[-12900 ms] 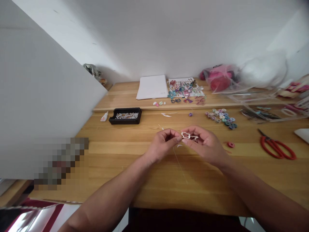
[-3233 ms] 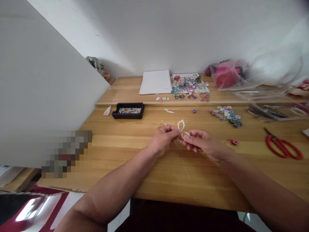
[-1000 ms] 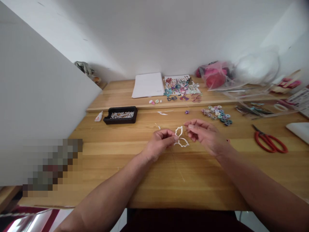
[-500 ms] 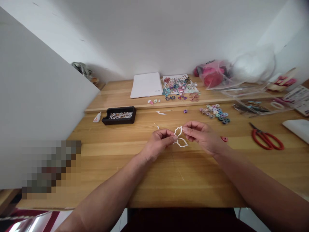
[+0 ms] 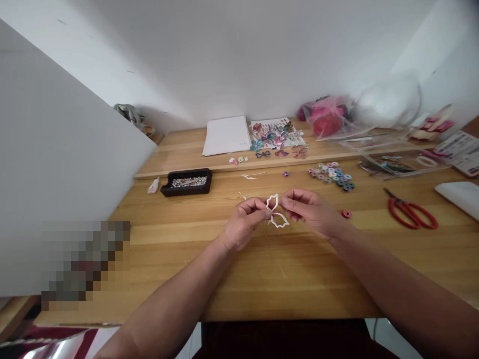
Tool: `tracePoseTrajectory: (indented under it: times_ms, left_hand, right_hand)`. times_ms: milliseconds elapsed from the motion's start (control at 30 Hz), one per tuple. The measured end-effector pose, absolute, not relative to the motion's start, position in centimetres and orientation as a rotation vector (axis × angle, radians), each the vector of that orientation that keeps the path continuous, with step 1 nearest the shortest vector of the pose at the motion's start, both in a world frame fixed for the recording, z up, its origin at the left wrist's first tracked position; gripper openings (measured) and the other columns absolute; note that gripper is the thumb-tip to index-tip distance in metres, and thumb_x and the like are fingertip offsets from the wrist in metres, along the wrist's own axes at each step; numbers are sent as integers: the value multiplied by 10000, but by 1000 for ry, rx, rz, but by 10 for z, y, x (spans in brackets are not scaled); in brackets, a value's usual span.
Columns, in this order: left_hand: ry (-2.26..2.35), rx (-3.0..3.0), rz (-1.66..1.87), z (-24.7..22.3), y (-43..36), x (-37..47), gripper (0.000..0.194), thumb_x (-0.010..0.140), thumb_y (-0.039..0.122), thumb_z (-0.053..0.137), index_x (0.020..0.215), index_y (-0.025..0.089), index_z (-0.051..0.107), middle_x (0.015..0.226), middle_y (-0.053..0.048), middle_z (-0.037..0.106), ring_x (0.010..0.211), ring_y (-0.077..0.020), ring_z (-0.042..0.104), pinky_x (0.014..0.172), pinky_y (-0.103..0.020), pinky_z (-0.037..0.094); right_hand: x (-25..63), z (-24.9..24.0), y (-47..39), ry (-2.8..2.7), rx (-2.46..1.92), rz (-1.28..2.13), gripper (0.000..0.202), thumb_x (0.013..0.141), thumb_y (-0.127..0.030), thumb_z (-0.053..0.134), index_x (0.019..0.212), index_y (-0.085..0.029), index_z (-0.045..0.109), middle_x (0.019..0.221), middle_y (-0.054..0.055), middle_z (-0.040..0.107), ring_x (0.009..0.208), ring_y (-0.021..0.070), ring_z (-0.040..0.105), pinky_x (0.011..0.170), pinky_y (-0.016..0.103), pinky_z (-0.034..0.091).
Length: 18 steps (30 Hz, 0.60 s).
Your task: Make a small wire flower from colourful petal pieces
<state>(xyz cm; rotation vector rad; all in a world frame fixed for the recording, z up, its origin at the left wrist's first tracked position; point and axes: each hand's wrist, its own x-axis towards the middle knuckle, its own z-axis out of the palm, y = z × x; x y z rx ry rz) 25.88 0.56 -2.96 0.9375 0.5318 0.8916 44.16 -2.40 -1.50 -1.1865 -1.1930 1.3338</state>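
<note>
My left hand (image 5: 243, 223) pinches a white wavy-edged petal outline (image 5: 280, 221), which looks like bent wire or cord, at the point where its two loops meet. One loop points up and the other leans to the right. Close by the upper loop is my right hand (image 5: 309, 209), its thumb and fingers pressed together. Whatever lies between those right fingertips is too small to make out. A thin pale thread (image 5: 277, 259) trails below the hands over the wooden table (image 5: 164, 279).
Red-handled scissors (image 5: 411, 212) and a red bobbin (image 5: 346, 214) lie to the right. Behind are several thread bobbins (image 5: 335, 175). A black bead tray (image 5: 187, 192) and a small glue bottle (image 5: 153, 185) stand at left. Colourful flower pieces (image 5: 277, 137) rest on the raised shelf.
The upper loop has shifted slightly left, and a small gap now shows between it and my right fingertips. My left hand keeps its pinch. The whole view has shifted a little.
</note>
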Motion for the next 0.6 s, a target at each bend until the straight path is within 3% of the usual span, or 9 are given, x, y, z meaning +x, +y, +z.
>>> tracePoseTrajectory:
  times_ms: [333,467,600]
  left_hand:
    - [408,878,891,-25,6,255,185,695,192,775,665,140,599,1025,-23,656,808,-115,635,789,-270,468]
    - [388,877,848,-22,9,249,190,700,222,779,702,143,605,1054,-43,659,793,-124,642,807,-302,475]
    - [299,887,777,-20,9,245,179,727,242,771,740,148,619,1080,-61,660,827,-148,650,808,-312,475]
  right_hand:
    - [441,-3,-30,-1289,-1194,1322,314,791,-480,688,799,-175,616,618,-21,533,541,87,449,505,231,313]
    - [467,13,-42,-1537,-1466,1019,298,814,-496,638,848,-200,653,669,10,611,589,129,509,543,264,367]
    - [526,14,-72,-1693,-1949,447,224,774,-448,654,820,-231,693,784,65,690,671,214,580,618,344,396]
